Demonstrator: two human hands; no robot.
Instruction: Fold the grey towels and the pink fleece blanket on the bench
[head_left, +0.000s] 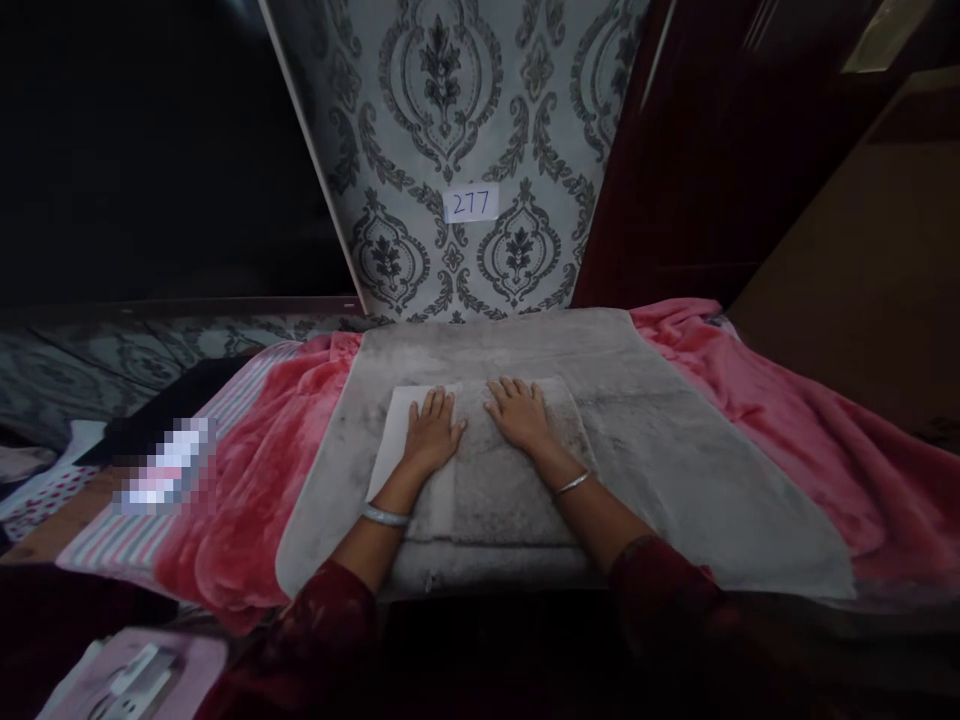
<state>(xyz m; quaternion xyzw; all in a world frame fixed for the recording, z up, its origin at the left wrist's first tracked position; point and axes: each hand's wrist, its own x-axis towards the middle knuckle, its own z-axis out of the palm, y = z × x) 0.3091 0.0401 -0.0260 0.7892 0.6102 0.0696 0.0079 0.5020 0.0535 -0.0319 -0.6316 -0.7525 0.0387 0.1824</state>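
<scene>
Pale wallpaper (450, 260) with dark ornaments covers the wall in the head view, and a white card (471, 203) on it bears the number 277. At the left of the wall is a large black screen (150, 150), and at the right stands a dark red panel (667, 170). Below, a large grey cloth (667, 480) is spread flat over a red blanket (292, 430), which comes out on both sides; under its left part a striped cloth (112, 545) is seen. On the middle of the large cloth lies a smaller grey piece (487, 490), roughly rectangular, with a whitish strip (390, 440) along its left side. Left hand (430, 432) rests palm down on the left part of this piece, its fingers straight and a little apart, the thumb pointing inward. Right hand (519, 410) rests palm down near its upper right part, with fingers also apart. Neither hand is clamped on anything. Each wrist wears a bracelet, and the sleeves (337, 600) are dark red.
</scene>
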